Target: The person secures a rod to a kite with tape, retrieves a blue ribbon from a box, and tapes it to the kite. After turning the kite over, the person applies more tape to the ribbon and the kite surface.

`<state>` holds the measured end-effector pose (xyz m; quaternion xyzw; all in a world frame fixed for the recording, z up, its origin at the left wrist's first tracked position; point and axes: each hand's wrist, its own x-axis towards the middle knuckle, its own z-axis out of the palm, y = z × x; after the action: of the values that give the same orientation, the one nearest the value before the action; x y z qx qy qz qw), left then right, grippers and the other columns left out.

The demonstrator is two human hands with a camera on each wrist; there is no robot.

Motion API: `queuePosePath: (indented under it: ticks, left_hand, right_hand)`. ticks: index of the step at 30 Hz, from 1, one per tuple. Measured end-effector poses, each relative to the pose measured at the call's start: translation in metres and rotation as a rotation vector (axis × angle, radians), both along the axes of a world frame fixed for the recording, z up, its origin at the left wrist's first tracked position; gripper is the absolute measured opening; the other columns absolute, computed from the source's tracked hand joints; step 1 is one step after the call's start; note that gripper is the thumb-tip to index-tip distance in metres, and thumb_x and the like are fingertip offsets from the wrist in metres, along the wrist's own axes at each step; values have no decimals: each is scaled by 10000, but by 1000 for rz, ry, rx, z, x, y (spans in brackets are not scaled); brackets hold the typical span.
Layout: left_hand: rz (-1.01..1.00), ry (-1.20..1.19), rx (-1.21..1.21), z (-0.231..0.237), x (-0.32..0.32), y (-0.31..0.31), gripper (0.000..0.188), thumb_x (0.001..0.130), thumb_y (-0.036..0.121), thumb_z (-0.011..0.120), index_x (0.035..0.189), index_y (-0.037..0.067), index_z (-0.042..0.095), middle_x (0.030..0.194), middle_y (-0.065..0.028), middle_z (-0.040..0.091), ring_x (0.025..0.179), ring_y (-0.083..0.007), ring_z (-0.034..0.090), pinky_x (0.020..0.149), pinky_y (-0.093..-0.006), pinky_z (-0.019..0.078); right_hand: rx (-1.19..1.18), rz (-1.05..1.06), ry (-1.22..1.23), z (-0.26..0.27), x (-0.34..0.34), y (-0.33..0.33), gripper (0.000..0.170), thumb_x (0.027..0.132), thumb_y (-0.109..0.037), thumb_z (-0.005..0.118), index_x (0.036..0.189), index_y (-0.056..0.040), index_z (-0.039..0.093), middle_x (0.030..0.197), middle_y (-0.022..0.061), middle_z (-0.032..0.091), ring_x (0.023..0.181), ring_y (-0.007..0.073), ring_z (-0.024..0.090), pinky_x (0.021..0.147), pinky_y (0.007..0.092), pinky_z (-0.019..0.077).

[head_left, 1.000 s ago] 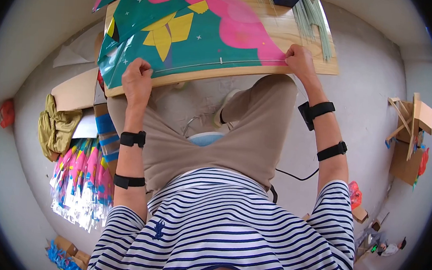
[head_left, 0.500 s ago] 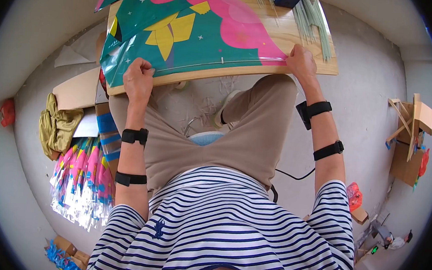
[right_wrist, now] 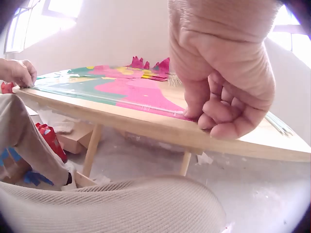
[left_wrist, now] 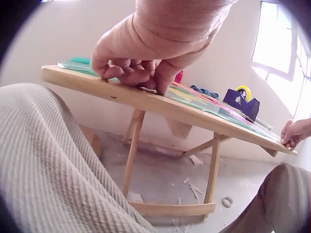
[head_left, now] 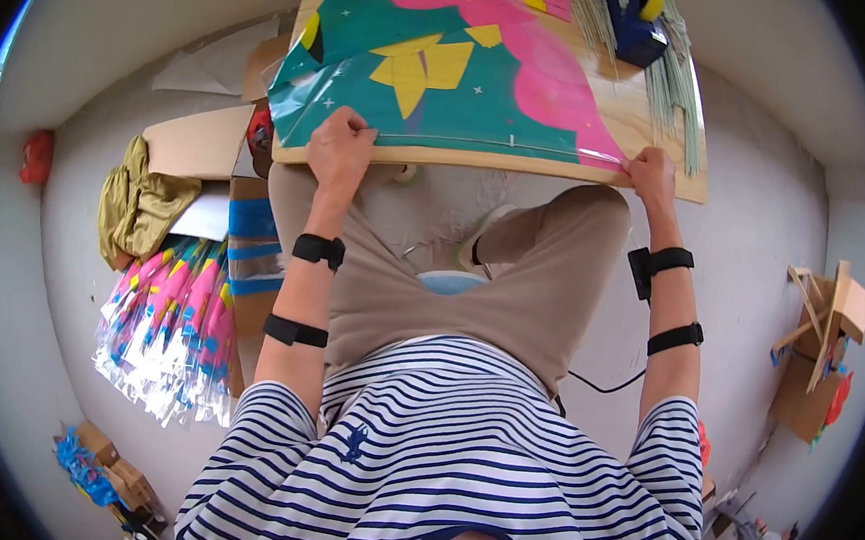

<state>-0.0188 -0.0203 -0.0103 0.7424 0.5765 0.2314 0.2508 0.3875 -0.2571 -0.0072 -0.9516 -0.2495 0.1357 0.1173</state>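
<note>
A printed plastic sheet (head_left: 556,88) in teal, pink and yellow lies on a wooden table (head_left: 400,154). Along its near edge runs a thin pale rod (head_left: 442,139), with a small white tab (head_left: 511,140) standing across it. My left hand (head_left: 340,151) pinches the rod's left end at the table's front edge, fingers curled under. At the opposite end, my right hand (head_left: 653,177) pinches the rod's tip between thumb and forefinger, over the pink corner. In the right wrist view the rod (right_wrist: 146,106) leads straight into the thumb (right_wrist: 195,104).
A dark blue tape dispenser (head_left: 638,34) with yellow tape stands at the back right, beside bundles of thin pale sticks (head_left: 657,105). More printed sheets (head_left: 163,321) hang at the left, near cardboard (head_left: 196,140). My knees are close under the table edge.
The head view has shifted, so table and hands appear lower and farther right. Both hands stay at the rod's ends, and the rod keeps its place along the sheet's edge.
</note>
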Motion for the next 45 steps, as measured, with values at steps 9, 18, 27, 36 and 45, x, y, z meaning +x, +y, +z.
queuePosePath:
  ticks: [9,18,27,36,45]
  left_hand:
    - [-231,-257,162,10,-14,-1,84,771,19,686,835,41,636,830,-120,647,781,-326,638,687,-413,497]
    - [-319,-159,155,0,-4,-3,130,734,-46,665,843,23,663,814,-137,622,776,-312,637,691,-394,504]
    - [-333,-178,210,-4,-4,0,142,731,-77,645,832,21,653,803,-145,618,785,-344,634,690,-418,502]
    - [-339,-170,163,-5,-4,5,130,753,-67,669,860,4,647,813,-154,626,763,-320,642,686,-386,510]
    - [-325,-202,-39,-1,-5,6,149,755,-49,707,886,7,662,814,-80,638,735,-181,626,701,-303,507]
  right_hand:
    - [345,273,-188,22,-37,28,152,734,-151,751,811,-39,681,786,153,689,806,354,673,739,443,521]
    - [610,911,105,14,-217,164,54,768,-61,622,818,-62,639,821,147,618,847,364,632,740,482,494]
    - [384,1063,-44,2,-259,194,109,772,-127,674,861,-75,637,892,137,623,803,343,664,684,451,537]
    - [476,1166,-149,-7,-262,193,106,762,-109,673,827,-46,617,847,135,611,765,326,668,660,427,549]
    - [383,1153,-90,5,-206,151,105,764,-23,603,861,-26,563,889,146,560,863,350,604,693,440,496]
